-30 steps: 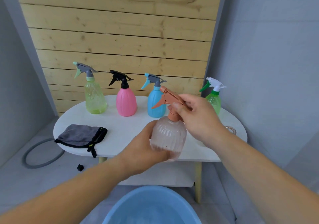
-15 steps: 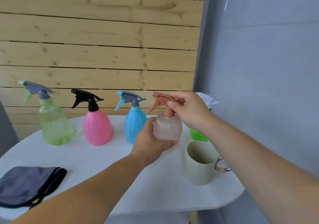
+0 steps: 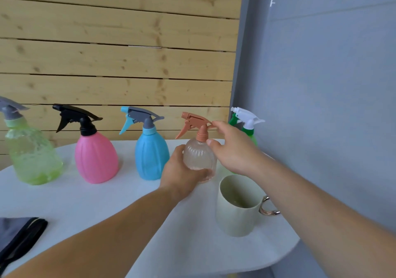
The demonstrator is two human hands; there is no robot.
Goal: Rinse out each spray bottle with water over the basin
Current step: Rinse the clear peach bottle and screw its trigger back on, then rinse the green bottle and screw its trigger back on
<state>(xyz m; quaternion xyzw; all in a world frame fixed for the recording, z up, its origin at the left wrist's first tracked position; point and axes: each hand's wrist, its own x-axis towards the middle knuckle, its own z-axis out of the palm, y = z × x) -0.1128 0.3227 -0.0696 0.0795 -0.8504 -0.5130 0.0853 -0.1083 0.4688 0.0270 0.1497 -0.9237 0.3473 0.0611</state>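
The white table (image 3: 90,209) spread beneath both hands. The clear bottle (image 3: 198,157) with its orange sprayer (image 3: 192,122) stood on it between them, the left hand (image 3: 182,175) wrapped round its belly, the right hand (image 3: 230,149) loosely open, fingertips touching the sprayer's rear. It looked like light, stiff, ribbed plastic, likely slick when wet; belly and neck seemed the best holds. A cream mug (image 3: 237,215) sat just under the right forearm, an easy knock. Left of the left hand stood the blue bottle (image 3: 150,155), pink bottle (image 3: 95,157) and yellow-green bottle (image 3: 32,157); a green bottle (image 3: 246,127) hid behind the right hand.
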